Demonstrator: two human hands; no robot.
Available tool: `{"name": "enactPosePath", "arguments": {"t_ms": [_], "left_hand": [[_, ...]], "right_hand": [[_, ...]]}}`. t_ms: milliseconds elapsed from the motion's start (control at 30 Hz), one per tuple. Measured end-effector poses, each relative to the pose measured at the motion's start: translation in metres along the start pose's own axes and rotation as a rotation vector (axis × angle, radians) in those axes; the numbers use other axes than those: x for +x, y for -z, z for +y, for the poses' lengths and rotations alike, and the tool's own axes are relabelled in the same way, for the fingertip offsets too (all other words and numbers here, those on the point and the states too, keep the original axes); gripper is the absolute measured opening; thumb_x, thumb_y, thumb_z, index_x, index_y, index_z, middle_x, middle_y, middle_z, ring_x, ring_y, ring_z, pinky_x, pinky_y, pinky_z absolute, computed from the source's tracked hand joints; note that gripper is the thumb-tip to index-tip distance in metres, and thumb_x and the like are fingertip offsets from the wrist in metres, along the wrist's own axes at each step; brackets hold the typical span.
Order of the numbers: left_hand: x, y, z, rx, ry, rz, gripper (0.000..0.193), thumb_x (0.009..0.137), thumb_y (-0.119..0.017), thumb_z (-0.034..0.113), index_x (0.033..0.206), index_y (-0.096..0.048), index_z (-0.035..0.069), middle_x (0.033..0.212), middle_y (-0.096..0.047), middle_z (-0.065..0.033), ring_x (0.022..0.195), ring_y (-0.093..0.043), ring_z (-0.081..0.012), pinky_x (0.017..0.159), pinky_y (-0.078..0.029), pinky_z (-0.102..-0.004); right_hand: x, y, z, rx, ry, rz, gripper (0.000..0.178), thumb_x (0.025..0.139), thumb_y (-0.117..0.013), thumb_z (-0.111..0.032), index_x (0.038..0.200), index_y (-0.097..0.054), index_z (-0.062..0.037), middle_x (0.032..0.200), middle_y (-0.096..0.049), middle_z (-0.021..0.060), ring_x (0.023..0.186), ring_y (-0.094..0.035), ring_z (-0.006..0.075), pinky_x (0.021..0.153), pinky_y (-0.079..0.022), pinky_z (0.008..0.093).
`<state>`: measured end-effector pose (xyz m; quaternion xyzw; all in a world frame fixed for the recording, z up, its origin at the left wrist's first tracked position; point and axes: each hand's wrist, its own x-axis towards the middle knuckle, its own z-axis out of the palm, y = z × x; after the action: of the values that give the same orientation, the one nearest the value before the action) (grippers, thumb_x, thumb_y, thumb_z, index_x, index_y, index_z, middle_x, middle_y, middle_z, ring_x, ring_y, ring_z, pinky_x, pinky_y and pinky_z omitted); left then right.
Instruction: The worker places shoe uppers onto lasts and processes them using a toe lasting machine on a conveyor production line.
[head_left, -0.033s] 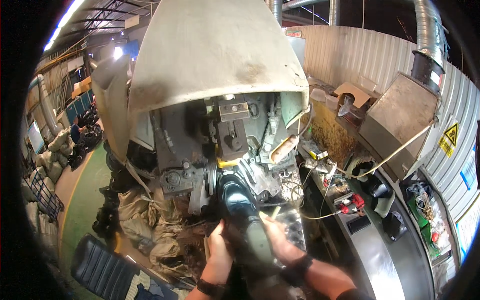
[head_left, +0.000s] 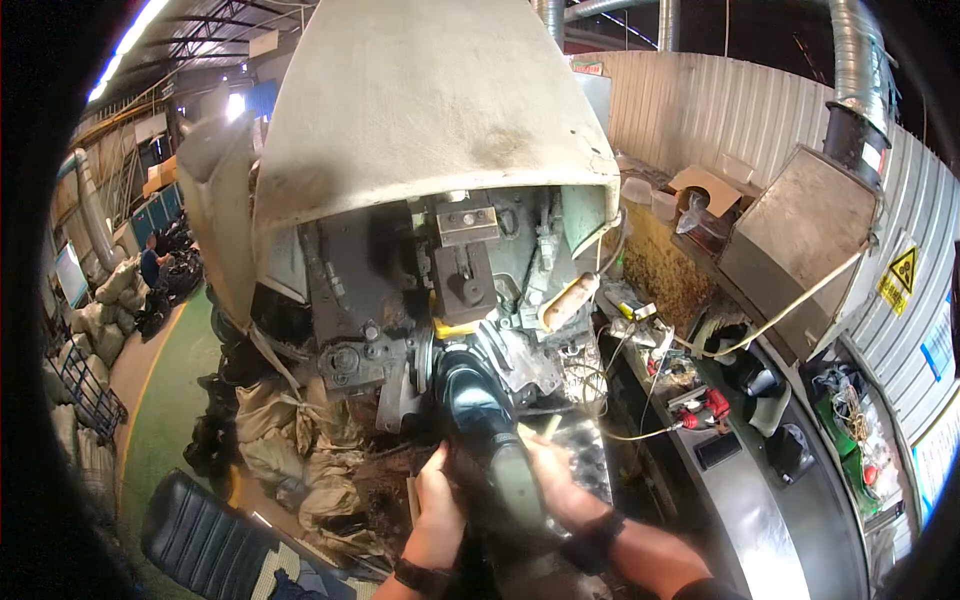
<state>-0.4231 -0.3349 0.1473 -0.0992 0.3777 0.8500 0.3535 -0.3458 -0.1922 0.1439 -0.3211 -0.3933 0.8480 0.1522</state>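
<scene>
Head view shows shoe [head_left: 468,395] and lettered yellow sign [head_left: 897,281].

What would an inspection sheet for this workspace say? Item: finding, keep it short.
Surface: grey bench at right, scuffed and shiny in places.
Job's things: dark shoe, far end at the machine; contact unclear.
Clutter: red tool and flat black item on the bench; cloth sacks left of the machine.
Hands: left hand and right hand hold the dark shoe from either side.
Cables: thin pale cord runs toward the red tool.
Surroundings: pale hood over the machine; black padded chair lower left; yellow warning sign on the corrugated wall.
</scene>
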Motion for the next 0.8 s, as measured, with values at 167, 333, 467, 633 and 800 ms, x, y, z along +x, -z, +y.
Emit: {"name": "enactPosePath", "arguments": {"t_ms": [167,333,467,633,800], "left_hand": [[0.031,0.006,-0.005,-0.057,-0.021,0.015,0.033,0.100,-0.050,0.029,0.113,-0.067,0.004,0.104,-0.070,-0.0086,0.094,-0.065,-0.0233,0.086,-0.052,-0.0349],[0.053,0.015,-0.013,-0.092,-0.051,-0.076,0.034,0.101,-0.048,0.027,0.113,-0.065,0.001,0.105,-0.068,-0.0111,0.096,-0.063,-0.0250,0.086,-0.051,-0.0340],[0.044,0.008,-0.013,-0.158,-0.016,-0.041,0.036,0.099,-0.049,0.024,0.118,-0.064,-0.003,0.113,-0.068,-0.0143,0.103,-0.063,-0.0266,0.092,-0.050,-0.0370],[0.073,0.034,-0.033,-0.128,-0.120,0.048,0.028,0.099,-0.053,0.021,0.110,-0.064,-0.001,0.104,-0.068,-0.0117,0.092,-0.065,-0.0238,0.084,-0.052,-0.0348],[0.088,0.039,-0.053,0.046,-0.318,0.222,0.017,0.098,-0.063,0.020,0.090,-0.063,0.005,0.085,-0.065,-0.0034,0.076,-0.060,-0.0135,0.069,-0.049,-0.0285]], "right_hand": [[0.016,-0.006,0.000,0.116,0.063,-0.072,0.026,0.097,-0.061,-0.014,0.121,-0.067,-0.0061,0.102,-0.070,0.0062,0.083,-0.068,0.0171,0.071,-0.057,0.0315],[0.036,-0.002,0.005,0.186,-0.007,0.000,0.028,0.095,-0.060,-0.007,0.123,-0.063,-0.0017,0.106,-0.070,0.0093,0.089,-0.069,0.0197,0.076,-0.059,0.0343],[0.037,-0.002,0.009,0.173,-0.030,0.069,0.033,0.095,-0.061,-0.003,0.127,-0.058,0.0024,0.110,-0.070,0.0121,0.093,-0.070,0.0202,0.083,-0.060,0.0364],[0.062,0.005,0.026,0.242,-0.023,0.057,0.035,0.095,-0.064,-0.005,0.129,-0.059,-0.0012,0.111,-0.071,0.0099,0.090,-0.070,0.0175,0.080,-0.059,0.0319],[0.093,0.030,0.051,0.328,0.081,-0.010,0.035,0.093,-0.069,-0.006,0.126,-0.062,-0.0012,0.106,-0.072,0.0072,0.087,-0.069,0.0144,0.076,-0.058,0.0290]]}}
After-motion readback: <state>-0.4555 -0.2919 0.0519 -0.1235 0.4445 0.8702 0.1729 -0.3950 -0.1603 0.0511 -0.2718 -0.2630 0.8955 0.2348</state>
